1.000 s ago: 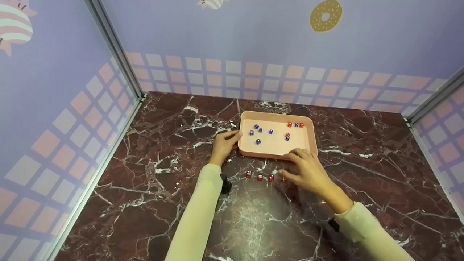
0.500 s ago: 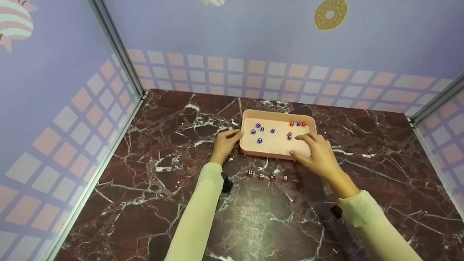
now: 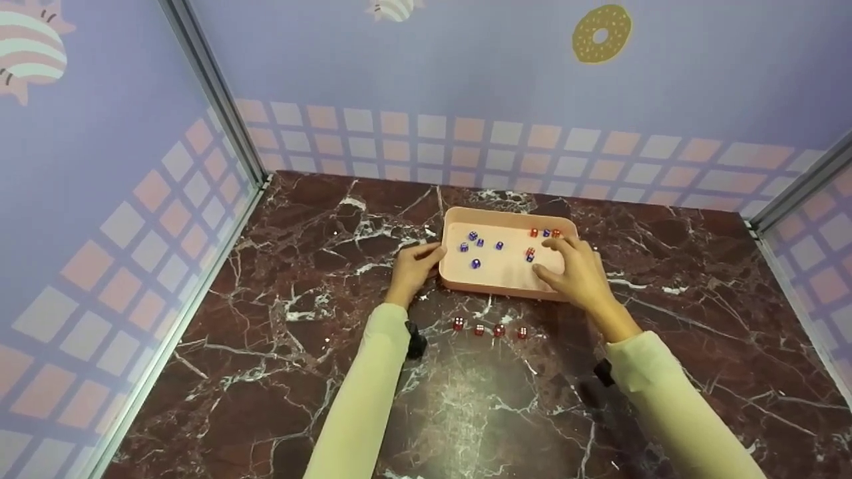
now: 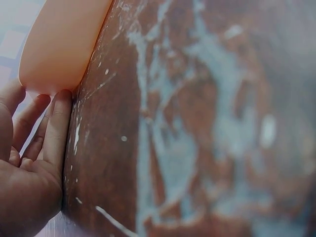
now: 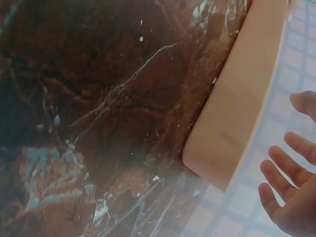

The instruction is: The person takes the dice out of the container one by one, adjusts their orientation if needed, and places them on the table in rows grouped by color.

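A peach-coloured shallow tray (image 3: 496, 291) holds several blue dice (image 3: 480, 243) at its left. Toward its right, a red die (image 3: 530, 251) touches a blue one. Near the far right corner, two more red dice (image 3: 534, 233) flank a blue die (image 3: 546, 233). My left hand (image 3: 413, 271) touches the tray's left end; in the left wrist view the fingertips (image 4: 61, 96) meet its outer wall. Over the tray's right part hovers my right hand (image 3: 581, 276), thumb and fingers apart, holding nothing visible. The right wrist view shows these spread fingers (image 5: 281, 170) beyond the tray wall (image 5: 232, 113).
Several red dice (image 3: 499, 330) stand in a row on the dark red marble-patterned table (image 3: 299, 372), in front of the tray. Patterned panels (image 3: 426, 73) enclose the table at the back and both sides, joined by metal corner posts (image 3: 219, 93).
My right hand has moved from the row of red dice at the tray's front edge up over the tray's right part. The left hand stays at the tray's left end.
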### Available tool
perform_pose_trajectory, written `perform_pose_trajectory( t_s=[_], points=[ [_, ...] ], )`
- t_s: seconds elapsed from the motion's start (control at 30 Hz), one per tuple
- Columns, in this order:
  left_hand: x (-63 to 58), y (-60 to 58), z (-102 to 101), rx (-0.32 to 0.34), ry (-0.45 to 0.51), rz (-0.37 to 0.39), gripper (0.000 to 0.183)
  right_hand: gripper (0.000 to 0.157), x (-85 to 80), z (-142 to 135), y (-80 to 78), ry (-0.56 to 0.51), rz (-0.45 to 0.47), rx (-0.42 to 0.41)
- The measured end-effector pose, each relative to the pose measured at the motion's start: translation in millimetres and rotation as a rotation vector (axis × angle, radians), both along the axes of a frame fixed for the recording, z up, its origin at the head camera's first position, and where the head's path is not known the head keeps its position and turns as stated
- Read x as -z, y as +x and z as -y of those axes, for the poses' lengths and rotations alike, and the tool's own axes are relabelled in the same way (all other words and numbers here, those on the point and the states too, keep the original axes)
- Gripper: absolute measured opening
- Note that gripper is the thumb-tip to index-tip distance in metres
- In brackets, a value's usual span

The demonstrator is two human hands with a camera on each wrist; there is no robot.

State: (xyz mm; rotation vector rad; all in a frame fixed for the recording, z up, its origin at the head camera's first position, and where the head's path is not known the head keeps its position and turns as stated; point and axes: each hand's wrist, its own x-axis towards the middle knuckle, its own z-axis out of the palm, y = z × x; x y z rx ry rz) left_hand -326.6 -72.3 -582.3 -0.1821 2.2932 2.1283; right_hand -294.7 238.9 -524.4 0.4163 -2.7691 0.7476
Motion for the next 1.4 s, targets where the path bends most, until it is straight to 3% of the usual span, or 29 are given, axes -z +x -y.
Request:
perform_pose_trajectory(
  t_s=[0.5,0.7,0.83,1.4],
  points=[
    [3.5,0.3,-1,-0.003,0.061,-0.026,0.030,0.043,19.2,4,-28.6,0.011,0.037,-0.009],
    [3.4,2.3,0,0.001,0.063,-0.015,0.030,0.047,23.6,8,-34.9,0.057,0.132,0.066],
    [0.6,1.4,1,-0.005,0.058,-0.017,0.031,0.047,23.7,12,-39.5,0.063,0.148,0.083],
    [-0.4,0.3,1,0.020,0.055,-0.028,0.032,0.020,26.1,21,-52.3,0.105,0.121,0.090]
  ],
)
